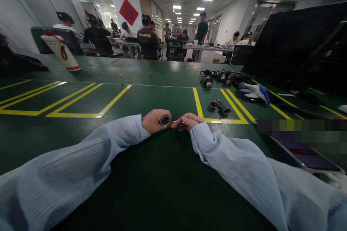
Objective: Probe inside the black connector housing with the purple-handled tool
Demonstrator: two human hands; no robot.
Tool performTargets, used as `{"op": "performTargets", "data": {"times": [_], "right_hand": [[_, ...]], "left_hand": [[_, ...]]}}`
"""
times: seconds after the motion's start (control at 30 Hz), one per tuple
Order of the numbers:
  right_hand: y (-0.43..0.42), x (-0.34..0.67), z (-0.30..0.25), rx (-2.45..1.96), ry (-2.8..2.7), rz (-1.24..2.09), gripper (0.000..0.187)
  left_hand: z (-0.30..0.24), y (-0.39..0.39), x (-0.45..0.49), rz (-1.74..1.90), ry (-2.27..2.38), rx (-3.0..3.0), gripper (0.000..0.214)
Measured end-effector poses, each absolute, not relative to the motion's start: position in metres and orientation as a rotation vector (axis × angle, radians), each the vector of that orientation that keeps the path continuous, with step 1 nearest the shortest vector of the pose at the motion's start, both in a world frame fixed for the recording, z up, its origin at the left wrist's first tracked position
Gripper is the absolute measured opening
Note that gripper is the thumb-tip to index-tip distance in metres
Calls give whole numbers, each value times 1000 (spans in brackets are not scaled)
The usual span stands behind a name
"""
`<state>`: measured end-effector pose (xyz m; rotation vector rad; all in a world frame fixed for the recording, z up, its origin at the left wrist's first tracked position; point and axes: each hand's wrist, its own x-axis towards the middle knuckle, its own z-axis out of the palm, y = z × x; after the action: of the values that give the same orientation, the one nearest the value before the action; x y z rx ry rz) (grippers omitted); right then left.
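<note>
My left hand (153, 121) is closed around a small round metal connector (164, 120), its open end facing right. My right hand (187, 121) pinches a thin metal tool (172, 121) whose tip reaches into the connector. Both hands rest low over the green table (151, 79), sleeves pale blue. Two more metal cylindrical parts (220, 106) lie just beyond my right hand, inside a yellow-lined box.
A cluster of dark connectors (217, 76) and a blue-white glove (255, 92) lie at the back right. A phone (306, 153) sits at the right edge. A large black panel (295, 43) stands at the right. A white cup (61, 52) leans at the back left. Several people sit at tables behind.
</note>
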<state>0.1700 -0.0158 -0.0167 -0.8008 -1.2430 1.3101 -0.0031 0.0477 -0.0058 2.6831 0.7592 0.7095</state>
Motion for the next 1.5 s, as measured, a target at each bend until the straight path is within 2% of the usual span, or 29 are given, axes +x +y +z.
{"op": "performTargets", "data": {"times": [0.17, 0.5, 0.8, 1.5], "right_hand": [[-11, 170, -22, -748, -1188, 1391, 13], [-16, 169, -18, -805, -1260, 1286, 14], [-10, 167, -25, -743, -1165, 1384, 13], [-20, 170, -13, -791, -1301, 1270, 16]], "left_hand": [[-5, 47, -3, 737, 740, 2664, 18], [-6, 49, -3, 751, 768, 2649, 17], [-6, 47, -3, 799, 718, 2632, 14], [-5, 48, -4, 803, 796, 2614, 18]]}}
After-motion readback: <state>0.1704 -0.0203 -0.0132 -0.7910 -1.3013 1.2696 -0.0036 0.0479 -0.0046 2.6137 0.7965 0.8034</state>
